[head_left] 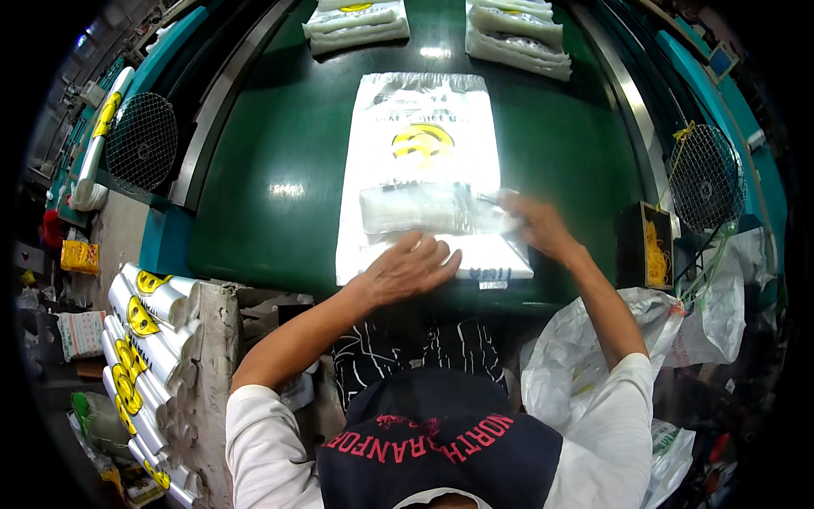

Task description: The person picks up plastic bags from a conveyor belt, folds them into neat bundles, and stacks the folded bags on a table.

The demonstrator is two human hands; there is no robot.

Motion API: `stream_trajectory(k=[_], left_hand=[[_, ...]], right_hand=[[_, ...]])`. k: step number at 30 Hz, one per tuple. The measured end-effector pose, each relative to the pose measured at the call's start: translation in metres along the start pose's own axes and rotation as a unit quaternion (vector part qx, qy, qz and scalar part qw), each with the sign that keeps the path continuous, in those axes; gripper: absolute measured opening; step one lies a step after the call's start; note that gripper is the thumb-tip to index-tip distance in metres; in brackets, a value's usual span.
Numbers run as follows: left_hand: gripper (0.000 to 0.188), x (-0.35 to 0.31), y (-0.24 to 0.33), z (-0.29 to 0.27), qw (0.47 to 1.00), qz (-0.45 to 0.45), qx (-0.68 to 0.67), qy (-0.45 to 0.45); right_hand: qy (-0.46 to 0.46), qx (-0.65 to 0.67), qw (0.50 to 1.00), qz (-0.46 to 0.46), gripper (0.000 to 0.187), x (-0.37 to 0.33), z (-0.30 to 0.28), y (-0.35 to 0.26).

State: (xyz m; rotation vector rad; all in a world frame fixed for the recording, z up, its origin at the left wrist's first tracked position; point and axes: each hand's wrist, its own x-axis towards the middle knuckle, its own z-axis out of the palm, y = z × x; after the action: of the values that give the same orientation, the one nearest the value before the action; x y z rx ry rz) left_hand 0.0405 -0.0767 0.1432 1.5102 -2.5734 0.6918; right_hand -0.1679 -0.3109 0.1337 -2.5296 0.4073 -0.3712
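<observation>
A stack of white plastic bags (370, 110) with a yellow smiley print lies on the green conveyor belt (280, 161). Across its nearer half is a folded bundle of translucent plastic (415, 209). My left hand (413, 267) rests on the near part of the stack, just below the bundle, fingers bent loosely and thumb apart. At the bundle's right end, my right hand (540, 222) is closed on a translucent plastic bag (500, 222); both are blurred by motion, and the fingertips are hard to make out.
Two folded bag bundles (356, 25) (519, 38) sit farther up the belt. Rolled smiley bags (148, 339) are piled at left. A dark box (644, 250) of yellow ties stands at the right edge. Round wire-mesh guards (142, 142) (708, 178) flank the belt.
</observation>
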Motion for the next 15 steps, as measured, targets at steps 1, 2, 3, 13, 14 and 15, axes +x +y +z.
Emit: stream_trajectory(k=[1, 2, 3, 13, 14, 15], left_hand=[[0.063, 0.009, -0.01, -0.008, 0.994, -0.085, -0.062, 0.012], [0.068, 0.012, -0.02, -0.009, 0.977, -0.174, -0.12, 0.022], [0.075, 0.004, -0.024, -0.007, 0.947, -0.247, -0.194, -0.064], [0.028, -0.026, -0.076, 0.004, 0.886, -0.309, -0.257, -0.233], [0.029, -0.005, -0.083, 0.002, 0.871, -0.339, -0.245, -0.258], [0.034, 0.006, -0.082, 0.008, 0.906, -0.307, -0.194, -0.218]], right_hand=[[-0.011, -0.005, 1.0, 0.015, 0.045, -0.008, 0.0, 0.0], [-0.052, -0.052, 0.996, 0.041, 0.052, -0.009, -0.005, -0.017], [-0.091, -0.097, 0.989, 0.061, 0.059, 0.0, -0.008, -0.046], [-0.271, -0.075, 0.954, 0.1, 0.042, 0.056, -0.012, -0.058], [-0.19, -0.114, 0.97, 0.103, 0.049, 0.062, -0.013, -0.044], [-0.133, -0.142, 0.974, 0.115, 0.053, 0.063, 0.003, -0.03]])
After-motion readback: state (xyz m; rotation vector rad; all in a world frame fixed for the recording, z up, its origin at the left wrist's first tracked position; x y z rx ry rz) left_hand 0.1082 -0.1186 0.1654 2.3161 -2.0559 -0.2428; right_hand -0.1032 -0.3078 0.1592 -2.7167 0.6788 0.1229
